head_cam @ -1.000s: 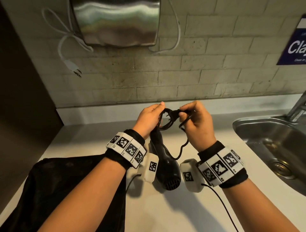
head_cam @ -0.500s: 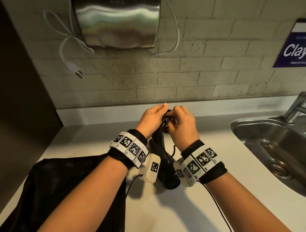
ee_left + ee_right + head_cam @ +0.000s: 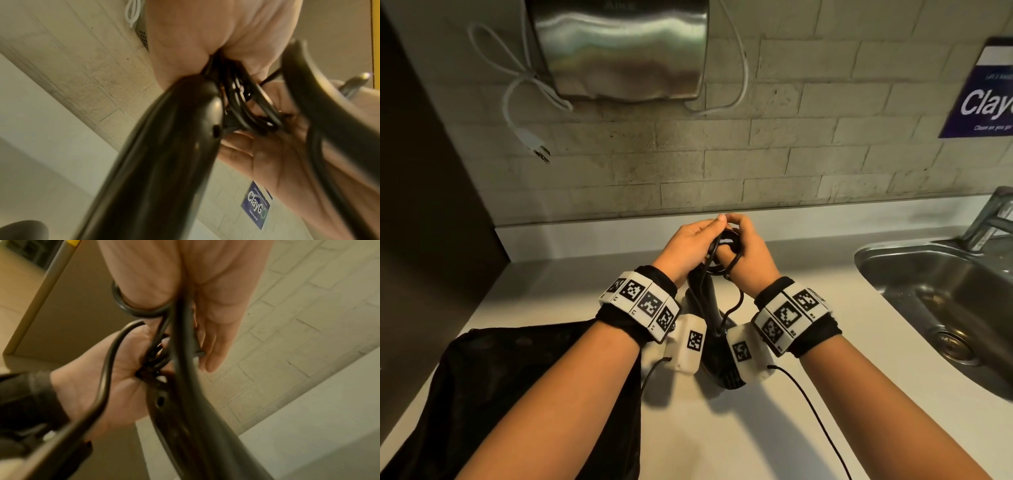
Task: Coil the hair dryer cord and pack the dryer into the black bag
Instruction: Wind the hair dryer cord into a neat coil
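Note:
The black hair dryer [image 3: 717, 356] hangs nozzle-down between my wrists, above the white counter [image 3: 722, 435]. Its handle [image 3: 164, 162] points up into my hands. My left hand [image 3: 688, 245] grips the coiled black cord [image 3: 726, 255] at the handle's end. My right hand [image 3: 748, 255] is pressed against it and holds the same coil, with one loop [image 3: 131, 311] round its thumb. A short slack stretch of cord [image 3: 736, 301] dangles below the hands. The black bag [image 3: 500, 394] lies flat on the counter at the lower left, partly under my left forearm.
A steel sink [image 3: 945, 301] with a faucet [image 3: 993, 216] is sunk in the counter at the right. A steel hand dryer [image 3: 619, 51] hangs on the brick wall, its white plug [image 3: 532, 140] dangling. A dark panel [image 3: 421, 205] bounds the left side.
My right hand has moved left and joined the left hand, bringing more cord onto the coil. The dangling slack has become shorter.

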`<state>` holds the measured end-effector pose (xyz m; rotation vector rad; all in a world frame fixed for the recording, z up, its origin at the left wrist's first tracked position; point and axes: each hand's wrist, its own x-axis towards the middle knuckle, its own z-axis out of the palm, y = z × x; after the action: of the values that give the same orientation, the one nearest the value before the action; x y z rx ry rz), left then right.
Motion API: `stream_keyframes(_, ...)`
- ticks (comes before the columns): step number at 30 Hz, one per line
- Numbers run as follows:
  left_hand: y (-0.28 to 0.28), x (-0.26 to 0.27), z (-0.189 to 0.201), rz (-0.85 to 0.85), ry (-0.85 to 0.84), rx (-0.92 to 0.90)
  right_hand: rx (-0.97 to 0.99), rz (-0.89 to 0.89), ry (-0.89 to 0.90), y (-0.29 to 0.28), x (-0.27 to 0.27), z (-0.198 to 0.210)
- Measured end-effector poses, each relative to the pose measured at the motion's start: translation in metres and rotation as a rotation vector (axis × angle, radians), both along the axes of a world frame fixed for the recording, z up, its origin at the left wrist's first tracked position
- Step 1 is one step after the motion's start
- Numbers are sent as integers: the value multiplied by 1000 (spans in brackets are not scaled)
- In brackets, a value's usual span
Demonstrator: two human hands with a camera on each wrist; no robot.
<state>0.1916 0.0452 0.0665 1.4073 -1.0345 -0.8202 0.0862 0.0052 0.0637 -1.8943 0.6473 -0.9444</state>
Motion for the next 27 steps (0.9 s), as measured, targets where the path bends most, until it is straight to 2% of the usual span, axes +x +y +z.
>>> stream_keyframes(9,0,-1,1,52,-20,-8,-13,53,155,-12,-12,-14)
stream_keyframes(12,1,2,1,103,19,0,24,138,186,-16,-26,-22)
stream_keyframes(15,2,6,0,63,116,-19,18,138,255,-25,-42,-35)
stream_keyframes(19,2,7,3,23,198,-2,-166,-35,518,-47,-49,-54)
stream_keyframes(22,2,8,4,37,248,-6,-142,-191,735,-66,-51,-72)
stream_keyframes(24,4,10,4,52,251,-9,-44,-207,909,-75,-52,-90)
stream_keyframes(27,7,12,4,70,231,7,16,-77,1272,-74,-50,-109)
